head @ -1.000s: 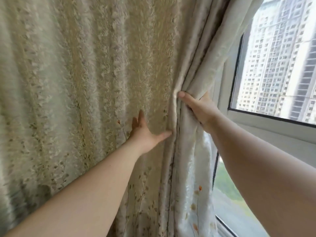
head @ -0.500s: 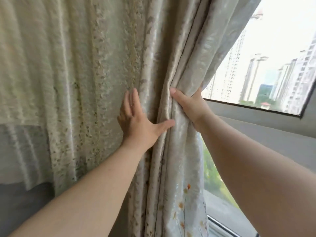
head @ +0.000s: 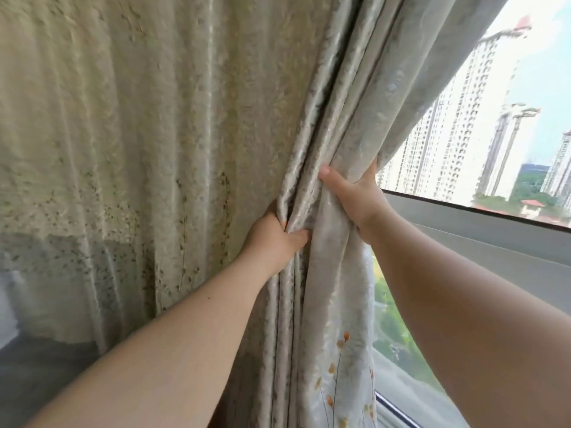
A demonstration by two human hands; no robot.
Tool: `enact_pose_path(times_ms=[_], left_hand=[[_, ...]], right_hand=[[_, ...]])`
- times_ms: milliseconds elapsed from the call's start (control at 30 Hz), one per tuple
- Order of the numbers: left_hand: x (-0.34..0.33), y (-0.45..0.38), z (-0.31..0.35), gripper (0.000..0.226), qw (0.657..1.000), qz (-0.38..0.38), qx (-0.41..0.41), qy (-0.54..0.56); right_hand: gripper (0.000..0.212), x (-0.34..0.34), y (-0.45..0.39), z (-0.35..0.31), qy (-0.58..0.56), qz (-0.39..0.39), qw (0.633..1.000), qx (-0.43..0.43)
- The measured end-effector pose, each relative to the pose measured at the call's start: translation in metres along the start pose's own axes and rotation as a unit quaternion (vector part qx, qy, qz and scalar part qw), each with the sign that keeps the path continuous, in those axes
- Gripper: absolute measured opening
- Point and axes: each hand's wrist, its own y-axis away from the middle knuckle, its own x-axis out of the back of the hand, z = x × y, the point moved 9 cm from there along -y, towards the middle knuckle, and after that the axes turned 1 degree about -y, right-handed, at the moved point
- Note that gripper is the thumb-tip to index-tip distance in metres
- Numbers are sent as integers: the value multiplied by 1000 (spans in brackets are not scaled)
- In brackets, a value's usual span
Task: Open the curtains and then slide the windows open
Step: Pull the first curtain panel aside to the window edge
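Two bare hands clamp a bunched curtain at the centre of the frame: the left hand (head: 275,234) grips a fold of the gathered fabric, its thumb pressed across the pleats and its fingers tucked out of sight behind the cloth, while the right hand (head: 355,199), just beside it toward 2 o'clock, wraps the outer edge of the same bundle, thumb on the near side and fingers curled round the back. The hands sit close together without touching, parted by a few folds. The curtain (head: 173,156), a pale cream fabric with a raised texture and a print of thin stems and small orange blossoms low down toward 6 o'clock, covers everything from 7 o'clock round to 12 o'clock and is drawn into tight vertical pleats where the hands hold it. No lettering, label or brand can be read anywhere on the cloth or the frame. The window (head: 482,140) shows uncovered from 1 o'clock to 4 o'clock, its glass giving onto pale high-rise towers (head: 463,118) and green trees below. A grey horizontal frame bar (head: 482,223) crosses behind the right forearm at 3 o'clock, and more glass shows beneath it toward 5 o'clock.
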Motion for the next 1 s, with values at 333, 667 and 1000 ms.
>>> enact_pose_path(times_ms=[333,667,1000], left_hand=[[75,-96,-95,50,998,50,-1,-43],[164,-204,-215,134,952,154,195,-176],[235,-283,-307,145,934,201,233,-182]], right_hand=[[112,-127,-91,64,12,-42,999,-19],[127,-247,-197,121,-16,-128,991,23],[128,-371,-284,180,-48,-190,980,18]])
